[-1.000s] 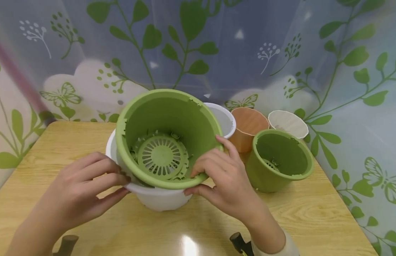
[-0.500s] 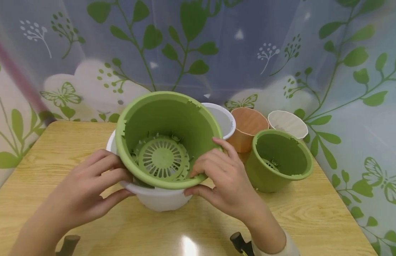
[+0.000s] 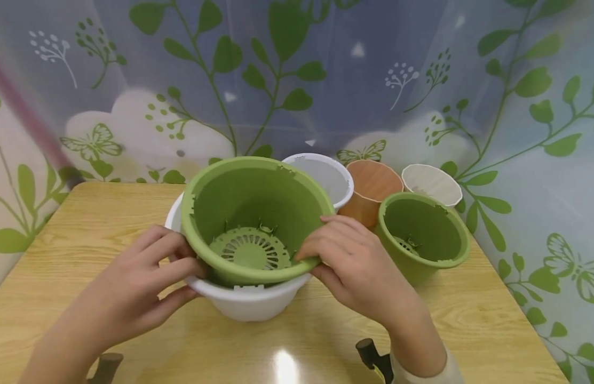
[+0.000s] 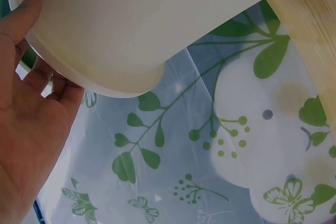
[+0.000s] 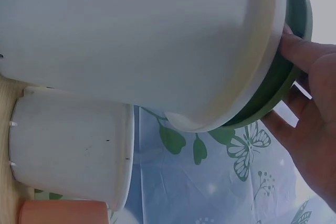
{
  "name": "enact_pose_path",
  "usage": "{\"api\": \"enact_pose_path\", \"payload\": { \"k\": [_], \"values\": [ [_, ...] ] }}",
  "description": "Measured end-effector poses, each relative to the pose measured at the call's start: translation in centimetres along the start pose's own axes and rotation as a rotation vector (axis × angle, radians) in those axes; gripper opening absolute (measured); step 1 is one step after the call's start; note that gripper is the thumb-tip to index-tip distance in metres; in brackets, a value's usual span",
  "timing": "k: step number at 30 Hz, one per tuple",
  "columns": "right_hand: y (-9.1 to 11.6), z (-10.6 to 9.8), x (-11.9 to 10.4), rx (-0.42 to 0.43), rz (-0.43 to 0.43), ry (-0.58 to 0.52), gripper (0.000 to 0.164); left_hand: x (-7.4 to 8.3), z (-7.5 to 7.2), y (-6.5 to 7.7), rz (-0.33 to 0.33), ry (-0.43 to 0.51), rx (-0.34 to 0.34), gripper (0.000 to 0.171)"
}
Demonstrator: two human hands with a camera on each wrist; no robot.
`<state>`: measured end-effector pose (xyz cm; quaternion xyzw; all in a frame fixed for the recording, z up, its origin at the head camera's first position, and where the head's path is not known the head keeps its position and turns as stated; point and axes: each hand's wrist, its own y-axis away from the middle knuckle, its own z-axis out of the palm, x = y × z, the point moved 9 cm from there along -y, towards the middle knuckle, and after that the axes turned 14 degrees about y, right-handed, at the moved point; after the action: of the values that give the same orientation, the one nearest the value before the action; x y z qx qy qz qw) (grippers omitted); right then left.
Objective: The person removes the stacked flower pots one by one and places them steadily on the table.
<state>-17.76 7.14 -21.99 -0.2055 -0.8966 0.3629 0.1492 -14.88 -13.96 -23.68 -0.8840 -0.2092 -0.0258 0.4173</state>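
A large green plastic plant pot (image 3: 248,186) with a slotted bottom sits tilted inside a white pot (image 3: 253,305), its base sunk below the white rim. My left hand (image 3: 138,280) grips the white pot's rim at the front left, fingers inside and thumb below. In the left wrist view that thumb lies against the outside of the white pot (image 4: 131,30). My right hand (image 3: 356,264) pinches the green pot's rim at the front right, fingers over the edge and thumb beneath. The right wrist view shows the green rim (image 5: 268,95) standing out beyond the white one.
Behind and to the right stand another white pot (image 3: 325,173), an orange pot (image 3: 375,178) and a cream pot (image 3: 431,184). A smaller green pot (image 3: 407,272) stands right of my right hand. Leaf-patterned cloth (image 3: 297,122) hangs behind the wooden table (image 3: 450,330).
The green pot has sunk lower and tipped toward me inside the white pot, uncovering more of the white front rim. My right hand has shifted slightly right with the green rim.
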Motion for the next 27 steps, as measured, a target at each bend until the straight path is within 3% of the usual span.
{"api": "enact_pose_path", "payload": {
  "k": [19,25,27],
  "values": [
    [-0.1,-1.9,0.6,0.213,0.006,0.054,0.014,-0.2,-0.5,0.3,0.031,0.015,0.018,0.031],
    [0.1,-3.1,0.8,0.322,0.004,0.084,0.002,-0.2,-0.4,0.4,0.034,0.007,0.017,0.032],
    [0.1,-3.6,0.8,0.371,-0.002,0.091,0.008,-0.3,-0.3,0.4,0.034,0.008,0.014,0.032]
  ]
}}
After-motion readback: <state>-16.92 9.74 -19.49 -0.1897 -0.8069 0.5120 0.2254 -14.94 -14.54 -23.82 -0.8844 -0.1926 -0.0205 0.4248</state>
